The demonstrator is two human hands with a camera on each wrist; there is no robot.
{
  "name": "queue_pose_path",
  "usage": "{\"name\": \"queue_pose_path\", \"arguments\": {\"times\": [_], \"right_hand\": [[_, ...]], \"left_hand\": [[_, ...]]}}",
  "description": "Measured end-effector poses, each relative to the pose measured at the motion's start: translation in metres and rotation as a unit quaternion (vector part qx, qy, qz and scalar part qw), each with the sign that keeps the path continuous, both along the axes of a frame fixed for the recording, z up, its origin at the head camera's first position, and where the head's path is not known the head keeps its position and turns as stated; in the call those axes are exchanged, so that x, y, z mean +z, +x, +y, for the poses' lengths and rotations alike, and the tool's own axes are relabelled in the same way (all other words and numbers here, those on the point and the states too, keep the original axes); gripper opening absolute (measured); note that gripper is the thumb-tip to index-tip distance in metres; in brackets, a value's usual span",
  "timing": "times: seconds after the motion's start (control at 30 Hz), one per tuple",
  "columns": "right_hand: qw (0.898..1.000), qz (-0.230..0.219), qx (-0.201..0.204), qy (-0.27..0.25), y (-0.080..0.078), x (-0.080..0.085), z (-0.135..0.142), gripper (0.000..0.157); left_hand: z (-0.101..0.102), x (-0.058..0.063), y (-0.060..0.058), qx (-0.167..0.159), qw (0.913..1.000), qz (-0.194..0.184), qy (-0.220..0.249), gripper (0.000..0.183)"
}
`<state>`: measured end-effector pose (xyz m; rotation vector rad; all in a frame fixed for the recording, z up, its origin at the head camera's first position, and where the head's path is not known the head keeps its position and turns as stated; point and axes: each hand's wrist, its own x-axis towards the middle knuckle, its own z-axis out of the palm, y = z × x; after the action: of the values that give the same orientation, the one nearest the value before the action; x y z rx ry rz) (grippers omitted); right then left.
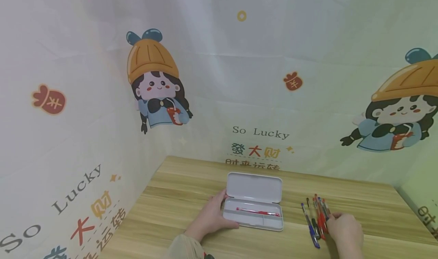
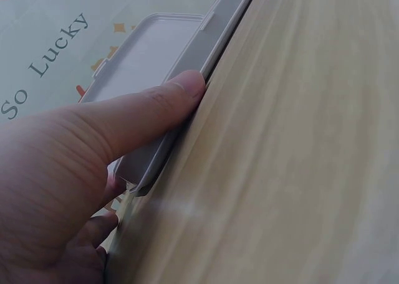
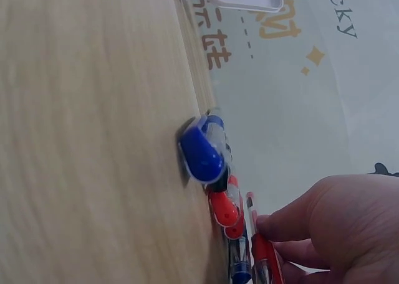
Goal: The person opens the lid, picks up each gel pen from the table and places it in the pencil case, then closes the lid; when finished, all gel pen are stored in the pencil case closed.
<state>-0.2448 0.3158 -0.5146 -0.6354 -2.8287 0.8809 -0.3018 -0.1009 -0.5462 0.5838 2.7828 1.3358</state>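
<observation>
A white pencil case (image 1: 243, 218) lies with its lid (image 1: 254, 186) raised, one red pen (image 1: 258, 212) inside its long back compartment. My left hand (image 1: 213, 215) grips the case at its left end; the thumb lies along the front wall, fingers around the far side. To the right of the case, several pens are bunched on the table, among them a blue pen (image 3: 202, 154) at the left edge and red and dark ones beside it. At the right side of this bunch my right hand (image 1: 345, 230) pinches a red pen (image 3: 259, 246) between thumb and fingers.
The wooden table (image 1: 164, 198) backs onto a printed cloth (image 1: 205, 61) with cartoon figures and lettering, which also hangs along the left and right sides. A strip of tabletop separates the case from the pens.
</observation>
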Motion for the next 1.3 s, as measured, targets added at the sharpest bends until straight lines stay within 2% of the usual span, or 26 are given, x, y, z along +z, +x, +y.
{"name": "queue_pose_path", "arguments": {"times": [0.1,0.23,0.47,0.63,0.73,0.87,0.93,1.03,1.3], "right_hand": [[1.000,0.012,-0.002,0.005,-0.002,0.003,-0.004,0.037],[0.999,0.051,0.000,0.016,-0.004,0.008,-0.014,0.037],[0.993,0.113,0.035,0.014,-0.006,0.016,-0.039,0.036],[0.986,0.149,0.061,0.033,-0.008,0.020,-0.061,0.030],[0.980,0.176,0.078,0.042,-0.010,0.021,-0.074,0.027],[0.965,0.235,0.104,0.052,-0.014,0.015,-0.090,0.019],[0.959,0.249,0.124,0.053,-0.014,0.013,-0.097,0.015],[0.955,0.244,0.158,0.054,-0.014,0.012,-0.105,0.012],[0.954,0.199,0.218,0.057,-0.016,0.004,-0.125,0.008]], "left_hand": [[0.000,0.001,0.000,0.001,1.0000,-0.006,0.001,0.128],[0.000,0.001,0.001,0.004,0.9999,-0.012,0.000,0.129],[-0.001,0.002,0.002,0.004,0.9998,-0.016,0.007,0.129],[-0.003,0.003,0.002,0.004,1.0000,-0.007,0.004,0.128],[-0.003,0.003,0.001,0.004,1.0000,-0.001,0.002,0.128],[-0.003,0.003,0.002,0.004,1.0000,-0.003,0.001,0.129],[-0.002,0.003,0.003,0.005,1.0000,-0.007,0.001,0.129],[-0.001,0.004,0.003,0.005,1.0000,-0.008,0.001,0.128],[0.000,0.003,0.004,0.007,0.9999,-0.005,-0.005,0.128]]}}
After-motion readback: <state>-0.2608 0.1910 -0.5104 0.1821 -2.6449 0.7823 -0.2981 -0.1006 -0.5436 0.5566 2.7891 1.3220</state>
